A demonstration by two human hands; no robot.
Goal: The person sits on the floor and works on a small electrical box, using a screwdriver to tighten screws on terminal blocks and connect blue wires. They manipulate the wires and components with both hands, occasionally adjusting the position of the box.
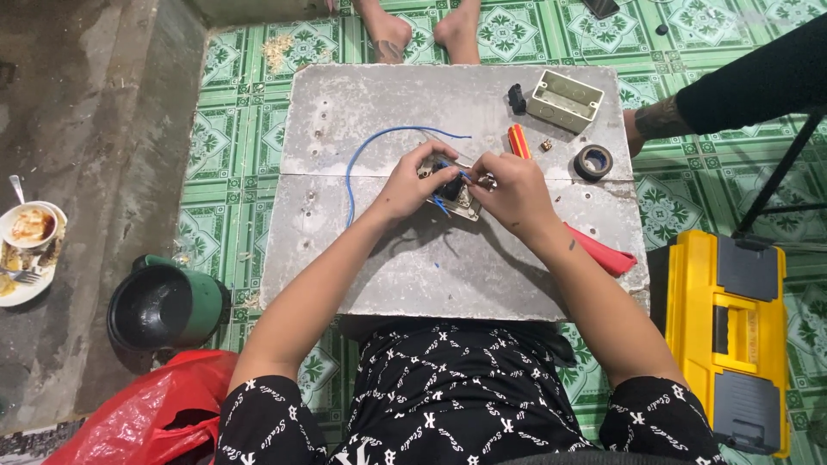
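Worked over a grey slab (431, 267) spreading well past both hands, with its near edge just below the forearms. Kept a yellow toolbox (689, 319) off to the right of the right hand (512, 191), down on the green floor, and a dark green pot (164, 306) far out to the left of the left hand (412, 185). Shared the far right corner with another person's sleeved arm (732, 95).

Gripped a small switch plate (461, 202) in the left hand, fingers curled round its edge, between the two hands at the slab's middle. Pinched the right hand shut at the plate's right side; could not tell what sat inside the pinch. Looped a blue wire (362, 155) out beyond the left hand and back in to the plate.

Judged best done by steadying the plate flat against the slab and guiding the wire end straight, without kinking the loop.

Left open room toward the body and leftward. Had less room beyond the right hand: pale junction box (564, 101), tape roll (593, 161), red-and-yellow screwdriver (518, 140), all near; risked knocking them with a wide sweep.
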